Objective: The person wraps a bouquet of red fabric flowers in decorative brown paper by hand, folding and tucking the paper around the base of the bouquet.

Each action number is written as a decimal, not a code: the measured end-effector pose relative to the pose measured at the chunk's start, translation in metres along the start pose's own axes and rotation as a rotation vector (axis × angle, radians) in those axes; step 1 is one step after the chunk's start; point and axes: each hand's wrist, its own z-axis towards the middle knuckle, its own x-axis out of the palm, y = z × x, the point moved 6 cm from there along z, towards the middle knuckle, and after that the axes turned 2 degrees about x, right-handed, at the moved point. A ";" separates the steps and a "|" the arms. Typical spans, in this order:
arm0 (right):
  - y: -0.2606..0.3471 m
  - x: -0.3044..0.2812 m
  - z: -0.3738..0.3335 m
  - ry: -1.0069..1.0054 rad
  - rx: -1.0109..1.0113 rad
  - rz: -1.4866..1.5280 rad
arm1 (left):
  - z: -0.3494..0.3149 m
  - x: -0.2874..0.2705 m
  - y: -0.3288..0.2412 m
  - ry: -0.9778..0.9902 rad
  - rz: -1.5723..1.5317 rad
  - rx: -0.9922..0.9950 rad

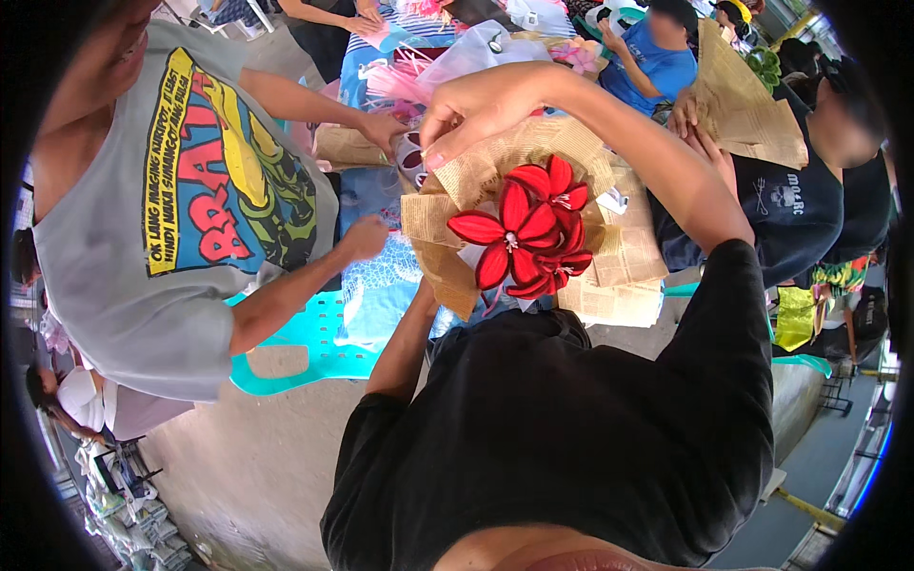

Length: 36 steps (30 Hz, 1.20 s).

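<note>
A bouquet of red fuzzy flowers [514,233] with pale centres sits close in front of my chest. Brown newsprint-patterned wrapping paper [443,271] is folded around it. My left forearm [405,338] reaches up to the lower left of the wrap, which hides the hand and its fingers. Over the wrap's far left edge, my right hand [481,109] is bent with thumb and fingers pinched together. A small pale bit shows at its fingertips, too small to name. Just left of it, a co-worker's hand [383,133] holds a whitish object with dark oval spots.
A co-worker in a grey printed shirt [190,181] stands close on the left. At right, another person holds up a newsprint sheet [747,105]. Pink strips [400,81] and clear plastic [476,52] lie on the blue-covered table [367,309]. A teal chair [286,357] stands at lower left.
</note>
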 end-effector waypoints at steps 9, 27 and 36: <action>0.009 0.000 -0.013 -0.133 0.070 -0.052 | -0.005 0.008 -0.006 0.017 -0.013 0.026; 0.002 0.022 -0.082 -0.262 0.048 0.072 | -0.054 0.052 0.002 0.052 0.012 0.040; 0.030 0.016 -0.152 -0.794 -0.180 -0.066 | -0.074 0.084 -0.016 0.088 -0.050 0.123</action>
